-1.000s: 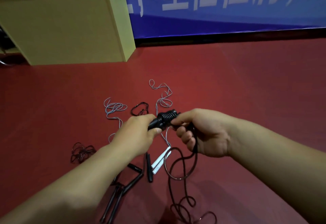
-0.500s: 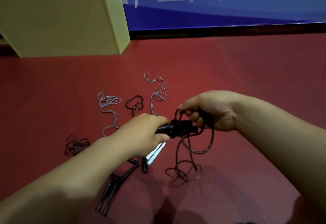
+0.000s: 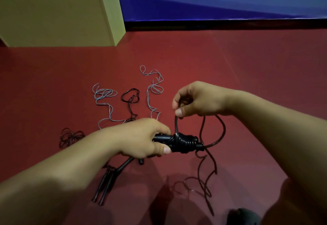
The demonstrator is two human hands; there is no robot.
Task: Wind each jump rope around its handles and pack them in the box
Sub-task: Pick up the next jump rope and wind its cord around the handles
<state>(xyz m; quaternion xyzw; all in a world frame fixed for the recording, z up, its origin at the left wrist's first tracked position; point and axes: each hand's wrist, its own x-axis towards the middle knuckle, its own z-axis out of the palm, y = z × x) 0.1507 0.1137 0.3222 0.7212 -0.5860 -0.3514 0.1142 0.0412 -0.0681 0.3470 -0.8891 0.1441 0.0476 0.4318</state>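
The left hand [image 3: 145, 138] is clenched around the black jump-rope handles [image 3: 177, 143], held level above the red floor [image 3: 230, 76] with its thumb underneath, several turns of black rope [image 3: 222, 132] already wrapped round them just right of its fingers. The right hand [image 3: 196, 100], raised above and slightly beyond the handles with its forearm coming in from the right, pinches the rope between thumb and curled fingers; the strand runs straight down to the coil, and the slack loops down to the floor. Grey ropes [image 3: 104, 94] and another pair of black handles [image 3: 106, 184] lie on the floor near the yellow box [image 3: 58, 10].
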